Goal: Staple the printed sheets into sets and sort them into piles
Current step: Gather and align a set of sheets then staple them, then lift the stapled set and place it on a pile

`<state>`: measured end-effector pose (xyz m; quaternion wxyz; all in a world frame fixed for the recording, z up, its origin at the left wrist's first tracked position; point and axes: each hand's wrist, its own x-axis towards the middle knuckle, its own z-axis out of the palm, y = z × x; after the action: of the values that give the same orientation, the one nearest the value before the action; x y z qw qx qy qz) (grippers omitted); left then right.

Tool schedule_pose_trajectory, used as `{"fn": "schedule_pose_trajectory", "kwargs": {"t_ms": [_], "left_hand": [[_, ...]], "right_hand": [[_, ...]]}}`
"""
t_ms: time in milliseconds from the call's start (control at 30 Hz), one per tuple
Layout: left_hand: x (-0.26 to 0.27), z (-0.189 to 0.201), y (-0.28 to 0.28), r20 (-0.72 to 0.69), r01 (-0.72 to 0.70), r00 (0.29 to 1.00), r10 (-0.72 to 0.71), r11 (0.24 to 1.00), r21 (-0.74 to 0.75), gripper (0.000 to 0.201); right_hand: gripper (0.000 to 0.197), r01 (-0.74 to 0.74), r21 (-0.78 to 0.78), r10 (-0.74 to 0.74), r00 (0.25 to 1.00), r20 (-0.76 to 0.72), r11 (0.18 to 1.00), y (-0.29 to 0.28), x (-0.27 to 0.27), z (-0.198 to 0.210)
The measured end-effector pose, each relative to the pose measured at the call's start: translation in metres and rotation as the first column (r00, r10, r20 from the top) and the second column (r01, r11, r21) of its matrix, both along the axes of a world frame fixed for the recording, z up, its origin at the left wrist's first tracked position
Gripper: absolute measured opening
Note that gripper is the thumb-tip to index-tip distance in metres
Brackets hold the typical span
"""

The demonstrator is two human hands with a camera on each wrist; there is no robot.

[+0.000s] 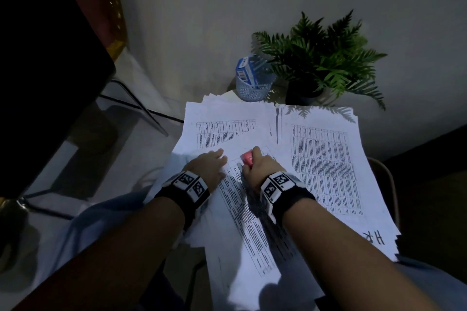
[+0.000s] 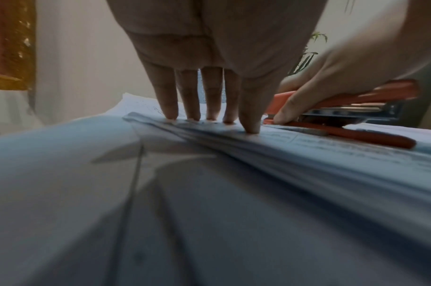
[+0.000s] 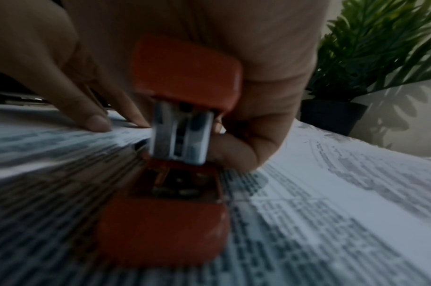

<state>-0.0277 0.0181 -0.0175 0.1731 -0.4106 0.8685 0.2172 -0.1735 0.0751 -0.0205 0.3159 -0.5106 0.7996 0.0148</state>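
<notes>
At the far edge of the small table [image 1: 231,87], against the wall, a potted fern [image 1: 321,58] stands to the right, and just beside it on the left is a clear cup [image 1: 254,89] with a blue-and-white box [image 1: 246,68] in it. The fern's fronds hang over the far edge of the right pile [image 1: 328,166], a thick stack of printed sheets with handwritten letters at its near corner. A looser left pile [image 1: 222,124] lies fanned beside it, reaching toward the cup. To the far left a dark chair [image 1: 50,58] takes up the corner, and a light blue cloth [image 1: 83,230] lies near the left forearm.

A set of sheets [image 1: 242,212] lies slanted in the middle, over the near edges of both piles, running from the hands toward the person. Nothing blocks the hands; the right one itself hides most of the stapler in the head view.

The left hand [image 1: 208,165] lies flat, fingers [image 2: 171,100] straight and spread a little, tips and thumb pressing the far left corner of the set down. Just beside it, the right hand [image 1: 260,168] is curled around the red stapler [image 1: 248,158], palm on its top arm, thumb along one side and fingers on the other. The stapler's base lies on top of the printed page, its far end beside the left thumb. Its metal magazine shows between top and base; whether it is fully pressed down I cannot tell. Both wrists carry black bands with white marker tags.
</notes>
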Motion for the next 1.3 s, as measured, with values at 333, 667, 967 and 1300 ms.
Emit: {"fn": "schedule_pose_trajectory", "kwargs": {"t_ms": [333, 667, 967, 1300], "left_hand": [[0.005, -0.003, 0.001, -0.023, -0.003, 1.0, 0.004, 1.0, 0.023, 0.048], [0.008, -0.009, 0.002, -0.036, -0.005, 0.999, 0.006, 1.0, 0.015, 0.047], [0.005, -0.007, 0.0, -0.01, 0.02, 1.0, -0.02, 1.0, 0.0, 0.049], [0.002, -0.008, -0.002, -0.002, 0.027, 1.0, -0.027, 1.0, -0.002, 0.047]], "right_hand": [[0.038, -0.023, -0.021, 0.024, 0.999, 0.022, 1.0, -0.021, 0.018, -0.004], [0.037, 0.033, -0.038, -0.033, 0.999, 0.014, 0.999, -0.028, 0.023, -0.005], [0.038, 0.063, -0.018, -0.06, 0.992, 0.111, 0.998, -0.033, 0.014, -0.002], [0.042, 0.084, 0.031, -0.087, 0.989, 0.12, 0.996, -0.033, 0.01, 0.001]]}}
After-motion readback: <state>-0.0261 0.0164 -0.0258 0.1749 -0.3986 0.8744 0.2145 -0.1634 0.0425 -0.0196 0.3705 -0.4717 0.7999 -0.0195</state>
